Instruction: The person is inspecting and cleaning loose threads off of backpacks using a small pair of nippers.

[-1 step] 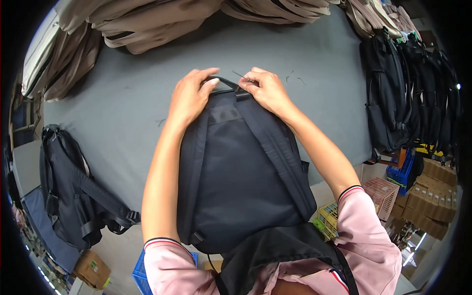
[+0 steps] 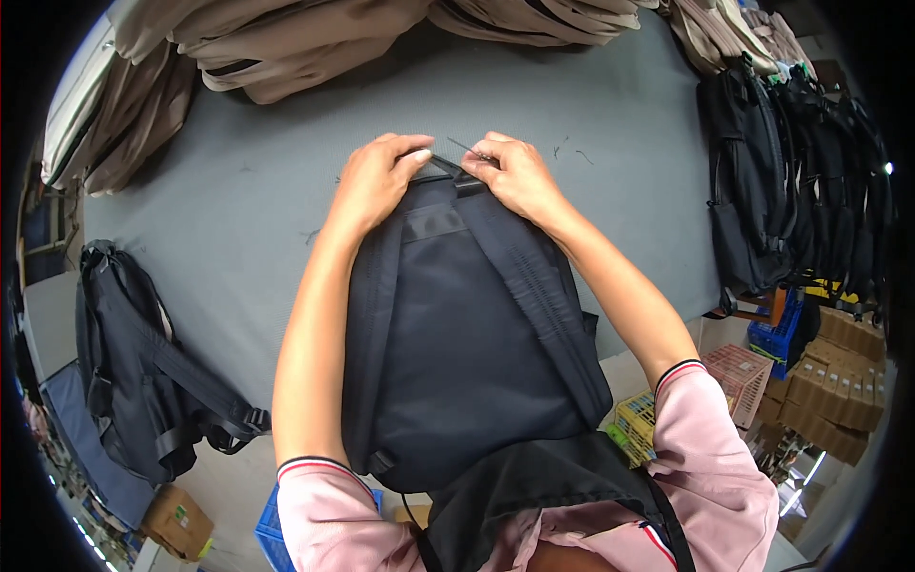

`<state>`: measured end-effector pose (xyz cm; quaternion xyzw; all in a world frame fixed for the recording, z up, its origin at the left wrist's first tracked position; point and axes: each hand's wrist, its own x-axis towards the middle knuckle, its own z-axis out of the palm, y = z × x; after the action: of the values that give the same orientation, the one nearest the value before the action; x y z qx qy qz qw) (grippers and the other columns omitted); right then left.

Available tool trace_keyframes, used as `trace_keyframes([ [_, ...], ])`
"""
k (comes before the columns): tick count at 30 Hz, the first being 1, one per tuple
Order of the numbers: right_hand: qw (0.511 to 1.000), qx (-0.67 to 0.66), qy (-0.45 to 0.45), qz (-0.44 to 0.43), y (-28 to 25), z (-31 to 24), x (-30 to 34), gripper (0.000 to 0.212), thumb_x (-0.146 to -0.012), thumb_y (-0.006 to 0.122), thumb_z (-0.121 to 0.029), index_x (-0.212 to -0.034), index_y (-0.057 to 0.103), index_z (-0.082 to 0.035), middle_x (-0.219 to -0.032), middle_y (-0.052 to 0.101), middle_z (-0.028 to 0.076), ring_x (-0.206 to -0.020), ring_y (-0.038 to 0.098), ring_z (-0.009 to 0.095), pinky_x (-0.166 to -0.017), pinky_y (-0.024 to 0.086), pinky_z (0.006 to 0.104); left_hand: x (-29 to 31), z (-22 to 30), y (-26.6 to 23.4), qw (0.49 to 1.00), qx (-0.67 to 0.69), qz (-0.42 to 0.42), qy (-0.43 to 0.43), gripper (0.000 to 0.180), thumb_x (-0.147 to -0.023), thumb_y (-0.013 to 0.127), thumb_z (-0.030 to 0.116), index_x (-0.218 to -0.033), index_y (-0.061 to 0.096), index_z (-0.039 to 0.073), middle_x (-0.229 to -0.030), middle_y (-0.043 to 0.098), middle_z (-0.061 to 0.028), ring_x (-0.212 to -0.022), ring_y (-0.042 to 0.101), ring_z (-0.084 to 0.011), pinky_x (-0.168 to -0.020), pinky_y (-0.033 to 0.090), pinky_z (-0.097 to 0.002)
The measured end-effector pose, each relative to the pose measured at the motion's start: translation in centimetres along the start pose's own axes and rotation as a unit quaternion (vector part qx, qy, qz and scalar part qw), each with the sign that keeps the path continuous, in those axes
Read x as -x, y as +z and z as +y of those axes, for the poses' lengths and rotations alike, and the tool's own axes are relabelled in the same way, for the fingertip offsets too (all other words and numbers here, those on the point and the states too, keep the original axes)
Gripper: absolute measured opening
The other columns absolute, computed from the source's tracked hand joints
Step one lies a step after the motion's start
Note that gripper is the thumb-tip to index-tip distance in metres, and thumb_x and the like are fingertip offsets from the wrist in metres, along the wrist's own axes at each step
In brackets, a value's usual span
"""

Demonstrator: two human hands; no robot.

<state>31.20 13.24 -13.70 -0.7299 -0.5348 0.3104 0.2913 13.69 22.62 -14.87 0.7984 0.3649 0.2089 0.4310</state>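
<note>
A black backpack point(image 2: 477, 334) lies with its strap side up, its top pointing away from me and its lower end against my apron. My left hand point(image 2: 381, 176) pinches the webbing grab handle point(image 2: 444, 164) at the backpack's top between thumb and fingers. Close by, at the handle's right end, my right hand point(image 2: 510, 172) is closed round a slim, pointed metal tool point(image 2: 459, 146). Only the tool's thin tip shows; the rest is hidden in the fingers. Both shoulder straps run down the pack, the right strap point(image 2: 524, 276) lying slantwise.
Beige bags point(image 2: 305, 52) are piled along the table's far edge. Another black backpack point(image 2: 143, 372) sits at the left edge, and several black backpacks point(image 2: 762, 181) stand at the right. Loose thread bits point(image 2: 572, 153) lie on the grey table point(image 2: 629, 210). Crates point(image 2: 739, 377) and cardboard point(image 2: 834, 381) are lower right.
My left hand has shifted slightly right along the grab handle, its fingertips now closer to my right hand. The right hand and the backpack stay almost where they were.
</note>
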Motion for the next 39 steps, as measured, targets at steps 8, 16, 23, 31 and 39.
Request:
trace_keyframes([
  [8, 0.999, -0.049, 0.022, -0.008, -1.1, -0.8, 1.0, 0.021, -0.082, 0.063, -0.022, -0.088, 0.066, -0.003, -0.090, 0.061, 0.010, -0.081, 0.062, 0.027, -0.076, 0.047, 0.0375, -1.9, -0.8, 1.7, 0.963, 0.129, -0.117, -0.204, 0.031, -0.089, 0.057, 0.032, -0.085, 0.067, 0.003, -0.065, 0.059, -0.0002, -0.063, 0.051, -0.0088, -0.062, 0.041, -0.0244],
  [16, 0.957, 0.234, -0.167, 0.029, -1.5, -2.3, 1.3, 0.016, -0.081, 0.064, -0.023, -0.092, 0.062, -0.011, -0.093, 0.060, 0.003, -0.080, 0.061, 0.029, -0.074, 0.048, 0.0389, -0.7, -0.8, 0.2, 0.933, 0.295, 0.123, -0.165, 0.027, -0.091, 0.057, 0.025, -0.103, 0.064, 0.002, -0.086, 0.066, -0.0049, -0.079, 0.055, -0.0097, -0.074, 0.044, -0.0229],
  [23, 0.988, 0.040, -0.057, 0.135, -2.9, -0.5, 4.8, 0.021, -0.078, 0.068, -0.024, -0.091, 0.060, -0.009, -0.087, 0.059, 0.004, -0.081, 0.060, 0.022, -0.070, 0.048, 0.0339, 10.1, 1.1, -3.3, 0.952, 0.000, 0.201, -0.229, 0.025, -0.086, 0.063, 0.023, -0.093, 0.064, -0.001, -0.078, 0.065, -0.0080, -0.072, 0.059, -0.0146, -0.069, 0.048, -0.0287],
  [31, 0.993, 0.041, 0.107, -0.018, -3.3, -2.0, 5.9, 0.037, -0.075, 0.073, -0.033, -0.090, 0.055, -0.005, -0.071, 0.057, 0.006, -0.067, 0.056, 0.018, -0.063, 0.045, 0.0318, 14.6, 5.7, -2.8, 0.943, -0.065, 0.088, -0.313, 0.032, -0.085, 0.064, 0.029, -0.093, 0.061, -0.003, -0.065, 0.061, -0.0102, -0.059, 0.058, -0.0189, -0.061, 0.046, -0.0302],
  [39, 0.987, -0.061, 0.134, -0.061, -2.9, -0.3, 11.0, 0.032, -0.075, 0.074, -0.020, -0.091, 0.052, -0.003, -0.064, 0.047, -0.001, -0.060, 0.043, 0.010, -0.061, 0.041, 0.0268, 18.7, 7.7, -1.6, 0.933, 0.109, 0.045, -0.341, 0.033, -0.091, 0.058, 0.027, -0.083, 0.054, -0.005, -0.071, 0.066, -0.0140, -0.066, 0.069, -0.0211, -0.058, 0.051, -0.0310],
])
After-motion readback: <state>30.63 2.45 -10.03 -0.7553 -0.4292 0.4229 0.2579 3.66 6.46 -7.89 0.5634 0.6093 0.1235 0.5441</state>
